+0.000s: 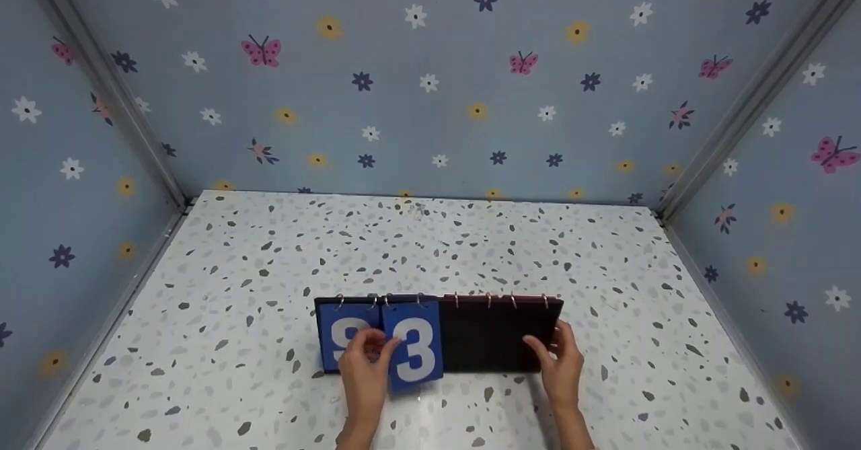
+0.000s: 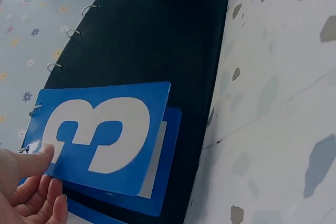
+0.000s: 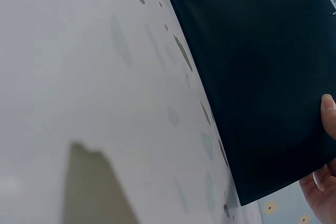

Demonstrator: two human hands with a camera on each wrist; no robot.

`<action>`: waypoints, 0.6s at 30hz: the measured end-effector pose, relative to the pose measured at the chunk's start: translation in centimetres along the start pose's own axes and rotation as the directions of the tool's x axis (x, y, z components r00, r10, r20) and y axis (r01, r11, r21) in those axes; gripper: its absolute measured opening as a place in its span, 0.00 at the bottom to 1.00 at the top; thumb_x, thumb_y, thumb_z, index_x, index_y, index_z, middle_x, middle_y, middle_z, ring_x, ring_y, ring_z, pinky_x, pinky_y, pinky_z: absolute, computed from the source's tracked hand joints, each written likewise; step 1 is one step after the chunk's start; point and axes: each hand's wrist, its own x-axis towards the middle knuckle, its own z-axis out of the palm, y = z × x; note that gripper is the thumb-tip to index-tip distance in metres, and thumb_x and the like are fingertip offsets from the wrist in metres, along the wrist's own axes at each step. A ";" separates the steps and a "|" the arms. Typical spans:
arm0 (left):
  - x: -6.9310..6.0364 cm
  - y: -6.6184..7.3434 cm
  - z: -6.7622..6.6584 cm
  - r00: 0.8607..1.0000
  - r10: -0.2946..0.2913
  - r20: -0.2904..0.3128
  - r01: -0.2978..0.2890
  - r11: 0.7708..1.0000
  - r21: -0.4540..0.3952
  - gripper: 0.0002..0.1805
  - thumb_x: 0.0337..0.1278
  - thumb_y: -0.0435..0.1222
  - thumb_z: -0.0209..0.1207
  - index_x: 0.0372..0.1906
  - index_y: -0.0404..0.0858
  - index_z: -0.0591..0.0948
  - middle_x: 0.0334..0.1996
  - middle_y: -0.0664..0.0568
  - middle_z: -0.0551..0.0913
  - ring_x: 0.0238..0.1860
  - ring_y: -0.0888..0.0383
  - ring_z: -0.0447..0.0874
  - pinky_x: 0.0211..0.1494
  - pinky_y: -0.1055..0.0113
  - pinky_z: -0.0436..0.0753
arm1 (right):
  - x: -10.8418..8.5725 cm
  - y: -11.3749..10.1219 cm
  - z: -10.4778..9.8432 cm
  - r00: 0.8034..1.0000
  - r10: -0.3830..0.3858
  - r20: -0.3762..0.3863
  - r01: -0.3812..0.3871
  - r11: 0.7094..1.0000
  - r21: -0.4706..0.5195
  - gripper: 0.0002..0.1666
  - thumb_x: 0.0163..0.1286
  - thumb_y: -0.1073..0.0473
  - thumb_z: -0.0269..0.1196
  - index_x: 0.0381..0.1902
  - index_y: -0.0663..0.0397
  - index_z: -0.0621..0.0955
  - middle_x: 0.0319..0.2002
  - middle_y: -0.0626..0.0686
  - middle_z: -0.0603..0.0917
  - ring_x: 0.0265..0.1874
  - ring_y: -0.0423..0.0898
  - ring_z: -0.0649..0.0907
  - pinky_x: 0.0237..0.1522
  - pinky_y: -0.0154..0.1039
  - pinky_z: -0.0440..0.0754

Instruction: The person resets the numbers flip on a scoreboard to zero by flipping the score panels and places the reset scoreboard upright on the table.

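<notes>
A black flip scoreboard (image 1: 491, 335) stands on the table, with metal rings along its top edge. On its left half hang blue number cards: one is partly covered by my left hand, and beside it is a card with a white 3 (image 1: 430, 346). My left hand (image 1: 364, 366) pinches the left edge of the 3 card between thumb and fingers; in the left wrist view this card (image 2: 97, 135) is lifted off another blue card (image 2: 170, 150) behind it. My right hand (image 1: 564, 362) grips the board's right end, thumb in front, fingers behind. The board's right half shows bare black.
The speckled white table (image 1: 269, 255) stretches around the board. Grey-blue panels (image 1: 430, 100) with flowers and butterflies enclose it at the back and both sides, joined by metal corner posts (image 1: 760, 93).
</notes>
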 end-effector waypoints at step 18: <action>0.1 1.8 -1.7 0.996 -0.057 0.074 0.053 0.997 0.059 0.13 0.42 0.28 0.64 0.36 0.32 0.75 0.24 0.49 0.82 0.25 0.60 0.78 0.29 0.70 0.76 | 0.2 -2.3 -0.4 1.000 -0.002 0.021 0.001 1.000 0.029 0.24 0.49 0.64 0.69 0.46 0.51 0.76 0.29 0.49 0.80 0.25 0.40 0.78 0.28 0.28 0.75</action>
